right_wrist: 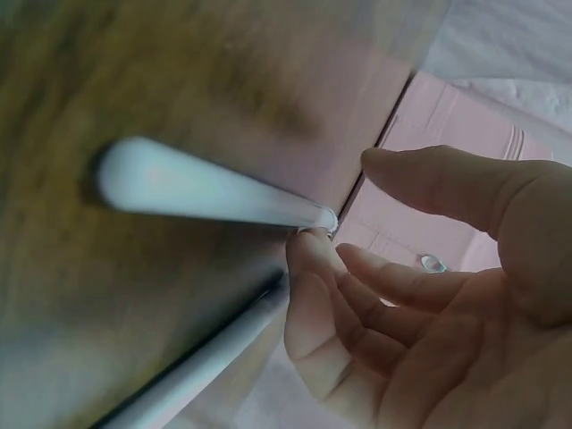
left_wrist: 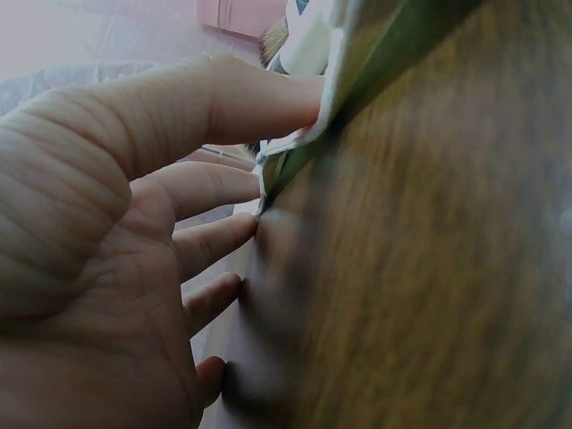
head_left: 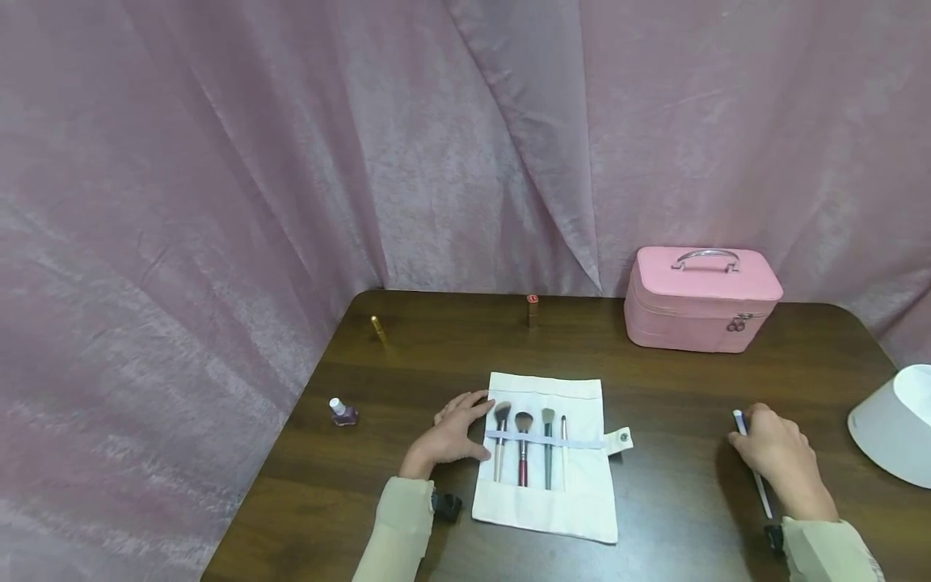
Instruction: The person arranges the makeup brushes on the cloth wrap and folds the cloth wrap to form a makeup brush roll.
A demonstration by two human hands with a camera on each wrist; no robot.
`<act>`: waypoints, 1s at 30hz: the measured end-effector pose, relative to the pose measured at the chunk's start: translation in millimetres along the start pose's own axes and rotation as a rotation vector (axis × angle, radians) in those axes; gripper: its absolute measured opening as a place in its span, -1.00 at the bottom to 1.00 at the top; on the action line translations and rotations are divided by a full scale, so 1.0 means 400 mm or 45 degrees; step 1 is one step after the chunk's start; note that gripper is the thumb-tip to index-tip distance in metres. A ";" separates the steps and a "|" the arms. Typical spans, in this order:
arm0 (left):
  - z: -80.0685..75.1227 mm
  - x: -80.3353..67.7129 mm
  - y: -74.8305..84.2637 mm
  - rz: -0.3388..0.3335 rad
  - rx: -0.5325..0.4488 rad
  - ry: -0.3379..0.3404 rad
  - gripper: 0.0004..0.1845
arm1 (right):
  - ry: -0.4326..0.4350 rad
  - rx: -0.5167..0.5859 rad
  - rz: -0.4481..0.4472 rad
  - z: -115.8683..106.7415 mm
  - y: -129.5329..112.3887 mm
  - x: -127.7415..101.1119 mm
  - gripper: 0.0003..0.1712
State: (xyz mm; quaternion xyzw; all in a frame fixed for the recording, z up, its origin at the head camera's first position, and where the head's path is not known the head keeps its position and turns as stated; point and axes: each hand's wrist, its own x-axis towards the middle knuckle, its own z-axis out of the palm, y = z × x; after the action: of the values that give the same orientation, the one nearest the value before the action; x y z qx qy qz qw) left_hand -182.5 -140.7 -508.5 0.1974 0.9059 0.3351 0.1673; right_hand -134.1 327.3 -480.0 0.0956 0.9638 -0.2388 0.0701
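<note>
Pale sleeves [head_left: 404, 517] come in from the bottom edge of the head view, one left of centre and one at lower right. From the first, the left hand [head_left: 449, 436] is spread wide, fingers nearly straight, its thumb and forefinger touching the left edge of a white brush roll [head_left: 538, 513], which lies unrolled at lower centre; the left wrist view shows that edge lifted slightly off the wooden worktop [head_left: 676, 493]. Four brushes [head_left: 523, 467] stand side by side in the roll under a pale band [head_left: 575, 444], bristles toward the top of the frame, and a snap tab [head_left: 618, 440] sticks out at the roll's right. At lower right, the right hand [head_left: 785, 457] is over a slender pale rod [head_left: 761, 495], thumb well parted from loosely bent fingers; a fingertip meets or nearly meets the rod, and I cannot tell which. A pink case [head_left: 698, 322] with a silver handle [head_left: 707, 255] sits at upper right, a white tapered object [head_left: 890, 428] at the right edge. Toward the worktop's far side stand a brown tube [head_left: 532, 313] near centre and a gold tube [head_left: 379, 329] at left, with a purple bottle [head_left: 345, 415] below it. Pink curtains [head_left: 465, 162] hang behind.
</note>
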 end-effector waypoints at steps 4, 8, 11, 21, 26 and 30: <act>0.004 -0.001 0.001 -0.006 0.002 -0.003 -0.10 | -0.021 -0.014 0.021 0.000 0.000 0.000 -0.49; 0.006 0.003 0.001 0.001 0.008 0.000 -0.10 | -0.021 -0.012 0.012 -0.002 0.003 0.005 -0.50; 0.009 0.005 0.001 -0.005 0.014 -0.006 -0.10 | -0.027 -0.003 0.007 -0.004 0.006 0.009 -0.53; 0.008 0.004 -0.001 -0.011 0.009 0.008 -0.10 | 0.024 -0.015 -0.082 -0.003 0.004 0.022 -0.66; 0.005 0.003 -0.003 -0.007 0.017 0.018 -0.10 | 0.068 0.029 -0.107 -0.007 -0.023 0.025 -0.58; 0.003 0.000 -0.004 -0.008 0.023 0.019 -0.10 | 0.124 0.071 -0.168 -0.006 -0.048 0.024 -0.60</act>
State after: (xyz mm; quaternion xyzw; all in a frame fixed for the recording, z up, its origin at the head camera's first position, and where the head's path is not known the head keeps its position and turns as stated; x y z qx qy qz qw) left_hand -182.6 -141.1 -510.3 0.1938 0.9108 0.3277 0.1598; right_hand -147.6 313.4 -471.1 0.0454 0.9632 -0.2648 0.0046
